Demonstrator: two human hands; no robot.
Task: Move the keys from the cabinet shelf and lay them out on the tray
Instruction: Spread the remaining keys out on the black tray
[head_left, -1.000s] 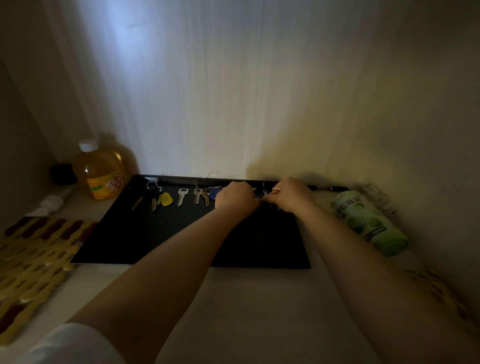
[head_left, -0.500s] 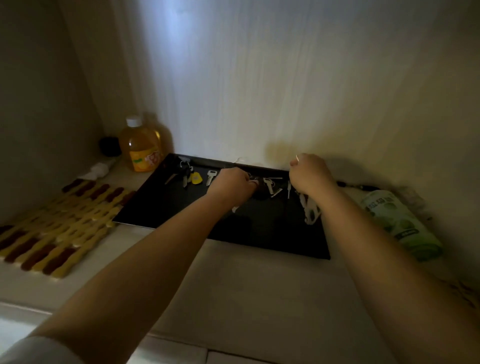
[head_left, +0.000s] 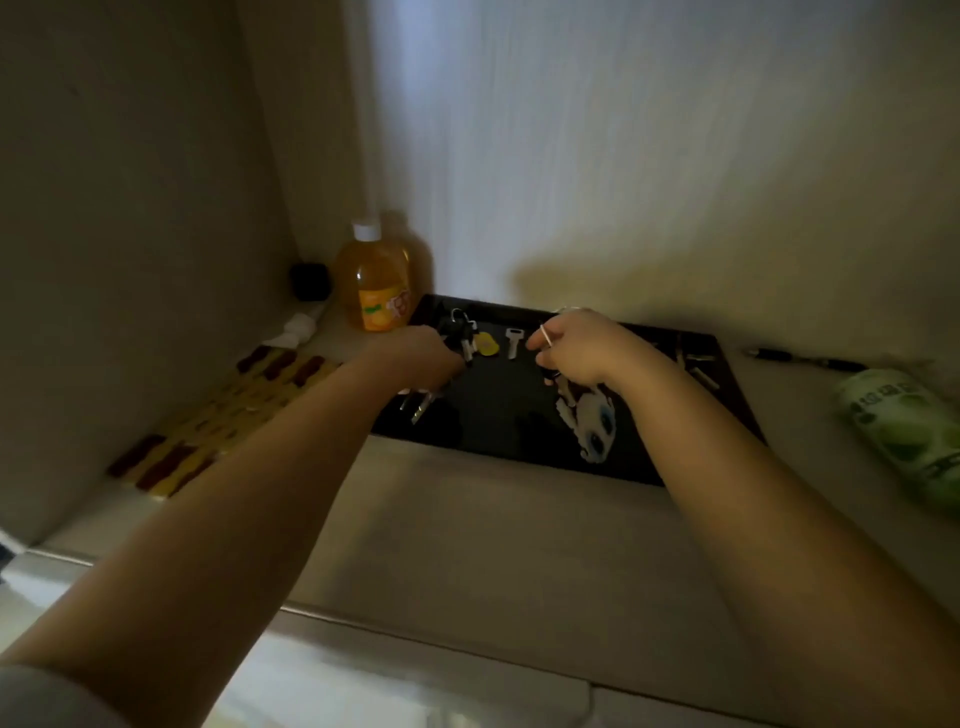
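Two bare forearms reach from the near edge of the shelf (head_left: 467, 545) toward a black tray (head_left: 498, 415) that lies flat against the back wall of the cabinet.

The left hand (head_left: 415, 358) sits over the tray's near left part, knuckles up and fingers curled under. Silver key blades (head_left: 418, 405) stick out beneath it toward the tray's front edge; the fingers seem closed around their heads, though the grip itself is hidden by the back of the hand.

The right hand (head_left: 576, 348) hangs above the tray's middle, its fingers drawn together on a keyring. A white charm (head_left: 589, 421) with large blue eyes dangles from that hand, down over the tray's near half.

Farther back, just past the left hand's fingertips, a dark bunch of keys with a metal loop (head_left: 460, 330) lies on the tray, with a yellow tag (head_left: 485, 344) just beside it and a single silver key (head_left: 513, 342) a little to the right. More small keys (head_left: 693, 364) lie near the tray's far right corner, blurred.

Off the tray, a patterned mat (head_left: 228, 415) lies on the left, an orange bottle (head_left: 375, 283) stands in the far left corner, a green pack (head_left: 904, 431) lies on the right, and a dark pen (head_left: 800, 359) rests by the wall.
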